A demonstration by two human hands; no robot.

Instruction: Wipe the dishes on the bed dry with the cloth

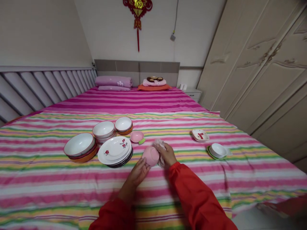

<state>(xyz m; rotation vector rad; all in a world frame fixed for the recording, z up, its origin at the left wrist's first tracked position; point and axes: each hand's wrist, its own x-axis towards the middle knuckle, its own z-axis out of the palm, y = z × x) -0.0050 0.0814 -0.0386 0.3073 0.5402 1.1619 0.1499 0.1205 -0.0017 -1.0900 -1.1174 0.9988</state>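
Observation:
My left hand (139, 171) grips the near left side of a small pink bowl (151, 155), which is tipped so its underside faces me. A whitish cloth (161, 145) is bunched in my right hand (168, 154), up against the bowl's right side. Just beyond lies another small pink bowl (137, 136) with a green leaf-shaped handle (142, 141). Left of my hands is a stack of plates, its top one a white plate (115, 149) with red flowers. The bowl's inside is turned away from view.
Stacked bowls stand at the left: a large one (80, 144), a medium one (104, 129) and a smaller one (123, 124). To the right are small square dishes (200, 135) and small white bowls (218, 149) on a green dish. Everything rests on a striped bedsheet (153, 119).

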